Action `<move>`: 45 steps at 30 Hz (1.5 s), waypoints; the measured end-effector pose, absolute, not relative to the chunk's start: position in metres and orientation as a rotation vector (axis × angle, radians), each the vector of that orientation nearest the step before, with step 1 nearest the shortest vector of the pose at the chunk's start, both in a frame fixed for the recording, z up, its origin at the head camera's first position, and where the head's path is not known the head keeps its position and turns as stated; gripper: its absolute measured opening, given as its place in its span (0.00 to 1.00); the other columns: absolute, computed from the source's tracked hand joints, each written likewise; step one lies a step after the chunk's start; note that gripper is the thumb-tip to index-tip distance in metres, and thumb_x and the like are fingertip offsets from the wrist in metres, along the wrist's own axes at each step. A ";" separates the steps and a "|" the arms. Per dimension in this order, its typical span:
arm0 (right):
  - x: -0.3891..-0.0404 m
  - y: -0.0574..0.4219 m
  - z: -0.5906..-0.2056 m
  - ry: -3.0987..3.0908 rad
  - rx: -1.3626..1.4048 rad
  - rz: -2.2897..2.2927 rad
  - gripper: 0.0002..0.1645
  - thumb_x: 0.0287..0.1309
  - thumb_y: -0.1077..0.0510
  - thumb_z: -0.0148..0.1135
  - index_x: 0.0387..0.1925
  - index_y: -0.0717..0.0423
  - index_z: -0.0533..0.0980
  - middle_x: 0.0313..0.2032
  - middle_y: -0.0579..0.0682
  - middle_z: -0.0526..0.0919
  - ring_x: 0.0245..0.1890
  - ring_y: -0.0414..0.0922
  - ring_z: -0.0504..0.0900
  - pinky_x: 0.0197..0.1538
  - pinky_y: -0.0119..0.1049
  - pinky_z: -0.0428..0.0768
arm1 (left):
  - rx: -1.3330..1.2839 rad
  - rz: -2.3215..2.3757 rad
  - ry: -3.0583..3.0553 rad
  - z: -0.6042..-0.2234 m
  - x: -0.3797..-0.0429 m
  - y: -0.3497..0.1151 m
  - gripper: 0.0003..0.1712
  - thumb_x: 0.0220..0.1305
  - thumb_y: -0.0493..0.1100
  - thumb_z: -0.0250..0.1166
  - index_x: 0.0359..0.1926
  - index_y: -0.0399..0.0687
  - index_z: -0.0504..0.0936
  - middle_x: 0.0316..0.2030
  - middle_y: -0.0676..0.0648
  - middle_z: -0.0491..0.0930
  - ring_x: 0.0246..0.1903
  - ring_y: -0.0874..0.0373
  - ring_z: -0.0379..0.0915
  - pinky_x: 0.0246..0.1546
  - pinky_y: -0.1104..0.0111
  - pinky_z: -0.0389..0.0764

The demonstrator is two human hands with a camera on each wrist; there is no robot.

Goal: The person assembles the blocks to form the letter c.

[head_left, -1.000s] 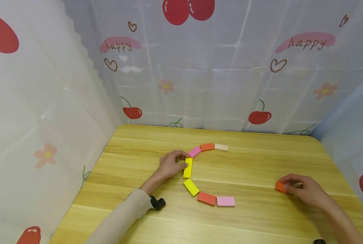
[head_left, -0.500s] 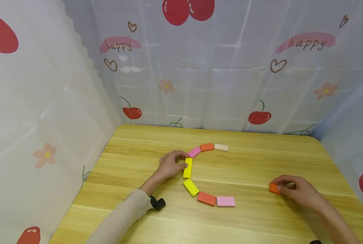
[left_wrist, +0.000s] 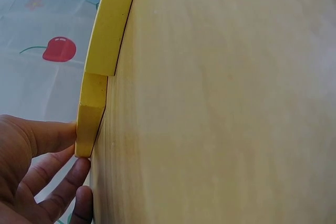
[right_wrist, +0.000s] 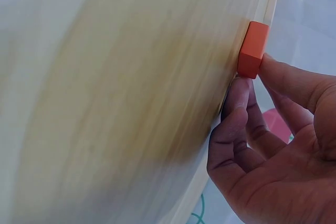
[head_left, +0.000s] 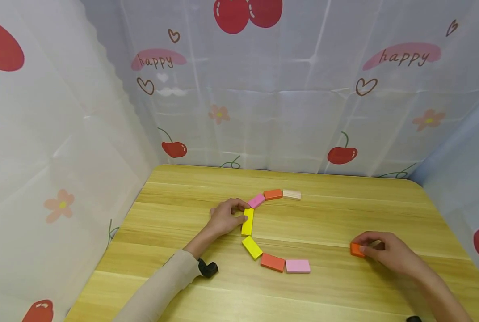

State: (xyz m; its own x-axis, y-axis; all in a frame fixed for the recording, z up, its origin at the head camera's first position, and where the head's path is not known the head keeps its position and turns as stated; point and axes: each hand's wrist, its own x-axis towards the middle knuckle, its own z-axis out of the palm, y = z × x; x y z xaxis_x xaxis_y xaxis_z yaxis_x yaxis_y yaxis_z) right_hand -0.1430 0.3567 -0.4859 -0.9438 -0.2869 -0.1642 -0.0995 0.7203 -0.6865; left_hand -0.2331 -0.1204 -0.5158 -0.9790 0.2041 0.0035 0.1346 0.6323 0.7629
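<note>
My left hand (head_left: 225, 217) is at a long yellow block (head_left: 247, 222), thumb on its left side and index finger at its far end. In the left wrist view the thumb and fingers (left_wrist: 52, 137) pinch that block's near end (left_wrist: 90, 129). An orange block (head_left: 357, 250) lies low over the table at the right, pinched between the thumb and fingers of my right hand (head_left: 388, 250). The right wrist view shows this orange block (right_wrist: 253, 50) at the fingertips, its far end free.
A curved row runs across the wooden table (head_left: 324, 223): pink (head_left: 257, 201), orange (head_left: 273, 194) and bare-wood (head_left: 292, 195) blocks behind, then yellow (head_left: 252, 247), red (head_left: 272, 262) and pink (head_left: 297, 266) blocks in front. A printed curtain (head_left: 263, 125) stands behind.
My right hand has slid left across the table with the orange block. My left hand stays at the yellow block, and the curved row is unmoved.
</note>
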 end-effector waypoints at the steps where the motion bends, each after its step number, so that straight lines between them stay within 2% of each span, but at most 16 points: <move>1: -0.143 0.356 -0.486 2.670 -0.318 -1.043 0.11 0.73 0.59 0.67 0.52 0.52 0.87 0.46 0.48 0.89 0.39 0.28 0.79 0.42 0.31 0.81 | 0.289 1.284 2.759 -0.516 -0.233 -0.121 0.13 0.68 0.45 0.76 0.51 0.64 0.90 0.49 0.55 0.88 0.48 0.54 0.77 0.54 0.49 0.57; 15: -0.143 0.342 -0.485 2.642 -0.356 -1.057 0.11 0.74 0.62 0.65 0.53 0.56 0.87 0.47 0.52 0.89 0.39 0.28 0.80 0.40 0.31 0.81 | 0.286 1.285 2.750 -0.515 -0.234 -0.122 0.13 0.68 0.46 0.76 0.51 0.66 0.90 0.49 0.57 0.87 0.49 0.54 0.77 0.55 0.50 0.57; 29: -0.144 0.324 -0.480 2.570 -0.325 -1.070 0.11 0.73 0.59 0.67 0.52 0.51 0.88 0.50 0.53 0.89 0.37 0.32 0.80 0.40 0.31 0.80 | 0.309 1.288 2.750 -0.514 -0.233 -0.121 0.13 0.68 0.44 0.76 0.51 0.63 0.90 0.50 0.55 0.88 0.50 0.53 0.78 0.56 0.48 0.58; 39: -0.146 0.315 -0.481 2.540 -0.389 -1.114 0.11 0.72 0.57 0.68 0.52 0.48 0.88 0.52 0.53 0.89 0.40 0.30 0.81 0.43 0.30 0.82 | 0.306 1.280 2.760 -0.513 -0.233 -0.120 0.13 0.68 0.44 0.76 0.52 0.63 0.90 0.50 0.54 0.88 0.50 0.52 0.78 0.55 0.48 0.58; 45: -0.147 0.309 -0.480 2.500 -0.462 -1.131 0.10 0.73 0.58 0.68 0.51 0.52 0.88 0.49 0.53 0.90 0.39 0.32 0.82 0.41 0.31 0.82 | 0.307 1.280 2.764 -0.512 -0.232 -0.120 0.13 0.68 0.44 0.75 0.52 0.62 0.90 0.50 0.53 0.89 0.49 0.53 0.77 0.54 0.49 0.58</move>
